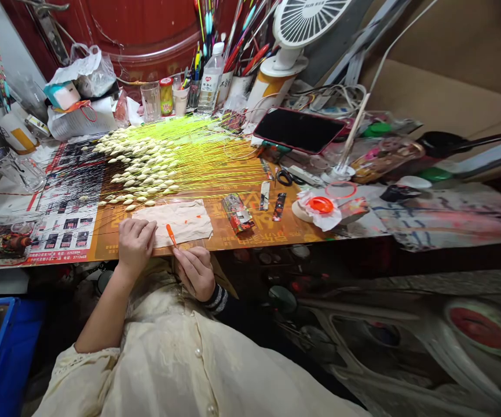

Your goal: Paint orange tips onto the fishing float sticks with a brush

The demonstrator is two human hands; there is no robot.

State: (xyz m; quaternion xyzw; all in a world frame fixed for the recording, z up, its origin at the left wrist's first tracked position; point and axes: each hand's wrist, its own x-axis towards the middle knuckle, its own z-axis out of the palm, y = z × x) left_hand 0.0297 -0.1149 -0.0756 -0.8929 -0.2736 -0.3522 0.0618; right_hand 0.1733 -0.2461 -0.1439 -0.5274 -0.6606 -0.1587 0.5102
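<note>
My left hand (135, 243) rests with curled fingers on the left edge of a pale cloth (185, 223) at the table's front edge; I cannot make out anything in it. My right hand (196, 271) is closed in a pinch on a thin stick with an orange tip (171, 233), which points up over the cloth. Behind the cloth lies a fan of several white fishing floats (143, 168) with long yellow-green stems (202, 147) spread across the orange table mat (259, 231).
A small printed packet (238, 213), two small tubes (271, 200), scissors (285, 176) and a dish of orange paint (320, 205) lie right of the cloth. A phone (299, 130), a fan (296, 26), a bottle (210, 78), pen cups and glasses crowd the back. A blue crate (2, 353) stands lower left.
</note>
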